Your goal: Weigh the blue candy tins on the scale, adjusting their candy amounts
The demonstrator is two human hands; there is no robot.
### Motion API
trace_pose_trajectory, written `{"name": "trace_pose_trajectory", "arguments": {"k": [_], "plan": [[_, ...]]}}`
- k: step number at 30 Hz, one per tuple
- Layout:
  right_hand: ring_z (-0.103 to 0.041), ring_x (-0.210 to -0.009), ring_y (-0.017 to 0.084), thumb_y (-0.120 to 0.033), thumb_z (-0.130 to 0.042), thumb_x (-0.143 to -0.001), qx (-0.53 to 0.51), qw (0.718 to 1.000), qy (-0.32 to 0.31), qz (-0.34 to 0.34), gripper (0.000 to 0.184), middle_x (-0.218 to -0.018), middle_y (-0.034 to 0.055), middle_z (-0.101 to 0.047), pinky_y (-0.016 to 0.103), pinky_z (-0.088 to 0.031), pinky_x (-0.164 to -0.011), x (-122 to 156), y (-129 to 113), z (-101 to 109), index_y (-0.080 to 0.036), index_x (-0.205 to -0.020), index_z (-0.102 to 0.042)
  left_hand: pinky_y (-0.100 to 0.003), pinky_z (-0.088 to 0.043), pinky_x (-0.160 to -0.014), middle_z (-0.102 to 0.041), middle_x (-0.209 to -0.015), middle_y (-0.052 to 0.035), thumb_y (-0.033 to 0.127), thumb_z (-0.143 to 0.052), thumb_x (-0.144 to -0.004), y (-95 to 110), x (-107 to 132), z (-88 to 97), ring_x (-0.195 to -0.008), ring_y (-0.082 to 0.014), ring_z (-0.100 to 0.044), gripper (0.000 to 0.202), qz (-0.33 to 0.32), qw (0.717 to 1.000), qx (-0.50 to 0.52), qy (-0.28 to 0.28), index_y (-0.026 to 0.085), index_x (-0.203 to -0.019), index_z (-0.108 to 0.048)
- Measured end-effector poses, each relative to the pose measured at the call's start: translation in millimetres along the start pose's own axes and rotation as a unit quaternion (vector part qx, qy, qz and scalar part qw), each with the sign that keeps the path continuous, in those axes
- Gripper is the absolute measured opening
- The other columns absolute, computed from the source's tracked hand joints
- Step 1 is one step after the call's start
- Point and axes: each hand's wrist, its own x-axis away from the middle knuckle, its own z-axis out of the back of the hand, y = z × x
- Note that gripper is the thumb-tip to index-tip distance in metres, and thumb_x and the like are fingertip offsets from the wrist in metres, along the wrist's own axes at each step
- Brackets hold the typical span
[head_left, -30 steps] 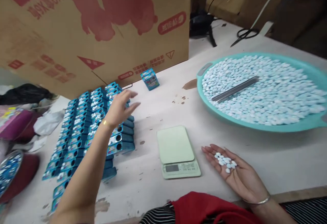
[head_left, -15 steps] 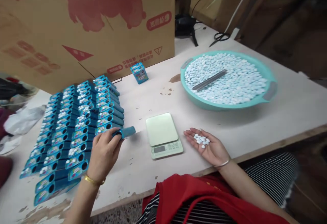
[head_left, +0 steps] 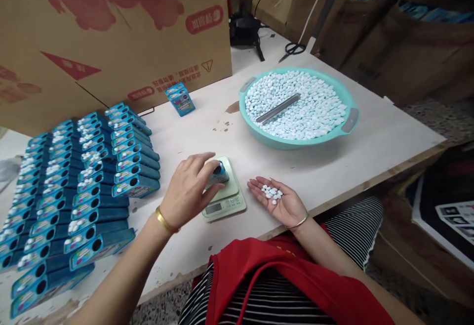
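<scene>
My left hand [head_left: 188, 186] grips a small blue box [head_left: 218, 174] with a round hole on top and holds it upright on the pale green scale [head_left: 225, 201]. Palm up beside the scale, my right hand [head_left: 278, 202] cups several white tablets [head_left: 271, 193], fingers spread flat. Left of the scale, rows of identical blue boxes [head_left: 74, 177] lie on the table, some with tablets showing in their holes.
A teal basin [head_left: 348, 120] full of pale blue tablets, with a grey metal bar [head_left: 278, 108] lying in it, stands at the back right. One blue box [head_left: 180, 99] stands alone before a large cardboard carton [head_left: 111, 33]. Scissors [head_left: 292, 50] lie far back. The table edge runs near my lap.
My left hand picked a blue box from the rows and carried it right onto the scale. The right hand stayed palm up with the tablets. The camera view shifted right.
</scene>
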Motion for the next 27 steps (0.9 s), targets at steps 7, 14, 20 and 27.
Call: {"name": "trace_pose_trajectory", "arguments": {"k": [7, 14, 20, 27], "plan": [[-0.069, -0.091, 0.014, -0.022, -0.031, -0.096, 0.002, 0.997, -0.011, -0.077, 0.037, -0.103, 0.0112, -0.072, 0.022, -0.057, -0.073, 34, 15, -18, -0.01, -0.105, -0.065, -0.031, -0.052, -0.073, -0.059, -0.1, -0.0095, 0.025, -0.042, -0.092, 85, 18, -56.9, -0.088, -0.0187, -0.057, 0.026, -0.023, 0.984, 0.159, -0.078, 0.015, -0.113, -0.053], [-0.067, -0.096, 0.013, -0.021, -0.034, -0.094, 0.014, 0.997, 0.037, -0.072, 0.035, -0.099, 0.0076, -0.072, 0.021, -0.054, -0.084, 35, 21, -6, -0.012, -0.099, -0.067, -0.028, -0.049, -0.069, -0.058, -0.099, -0.0076, 0.023, -0.033, -0.095, 100, 21, -88.6, -0.086, -0.0178, -0.057, 0.028, 0.0, 0.973, 0.2, -0.116, 0.019, -0.111, -0.056], [-0.066, -0.101, 0.015, -0.022, -0.038, -0.093, 0.004, 0.992, 0.035, -0.12, 0.032, -0.102, 0.0086, -0.072, 0.025, -0.051, -0.092, 33, 29, -3, -0.012, -0.097, -0.068, -0.028, -0.048, -0.071, -0.057, -0.101, -0.0079, 0.02, -0.039, -0.092, 97, 23, -85.7, -0.084, -0.0169, -0.056, 0.021, 0.017, 0.963, 0.221, -0.152, 0.016, -0.1, -0.058], [-0.065, -0.103, 0.015, -0.021, -0.035, -0.095, 0.007, 0.992, 0.031, -0.122, 0.033, -0.098, 0.0087, -0.073, 0.029, -0.051, -0.093, 35, 30, -11, -0.012, -0.097, -0.067, -0.029, -0.05, -0.071, -0.058, -0.096, -0.0087, 0.018, -0.037, -0.092, 96, 25, -91.0, -0.082, -0.0174, -0.056, 0.021, 0.006, 0.973, 0.197, -0.117, 0.015, -0.091, -0.058]]}}
